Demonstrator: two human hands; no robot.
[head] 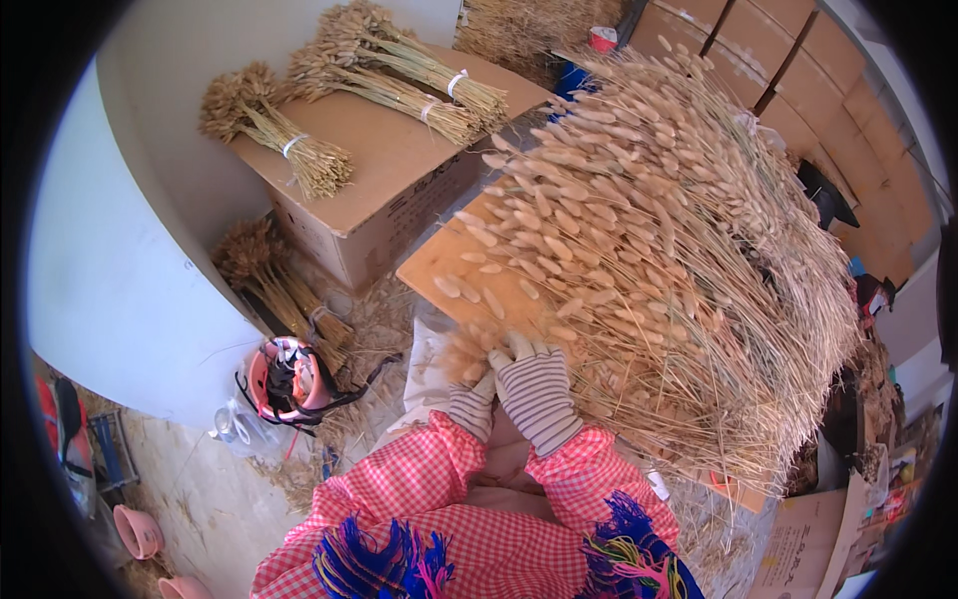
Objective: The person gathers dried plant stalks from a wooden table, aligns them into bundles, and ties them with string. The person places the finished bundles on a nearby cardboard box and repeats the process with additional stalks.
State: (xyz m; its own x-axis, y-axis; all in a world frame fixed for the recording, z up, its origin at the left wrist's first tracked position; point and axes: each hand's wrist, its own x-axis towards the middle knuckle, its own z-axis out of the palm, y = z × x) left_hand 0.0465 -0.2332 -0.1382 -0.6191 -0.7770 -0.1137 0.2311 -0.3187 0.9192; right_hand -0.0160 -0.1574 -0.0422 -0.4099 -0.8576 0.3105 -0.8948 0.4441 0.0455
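My left hand (473,408), in a striped knit glove, grips a small bunch of dried bunny-tail grass (468,348) below its fluffy heads. Right beside it, my right hand (533,382), gloved alike, touches the bunch with bent fingers; whether it holds stems is hidden. Both hands are above my lap, at the near edge of an orange-brown board (441,266). A large heap of loose dried bunny-tail grass (636,224) covers much of that board, heads to the left, stems to the right.
Tied bundles (314,153) lie on a cardboard box (329,202) at the upper left; more bundles (288,292) lean beside it on the floor. A pink basket (288,378) with dark straps stands left of my knees. Stacked cartons (816,82) line the back right.
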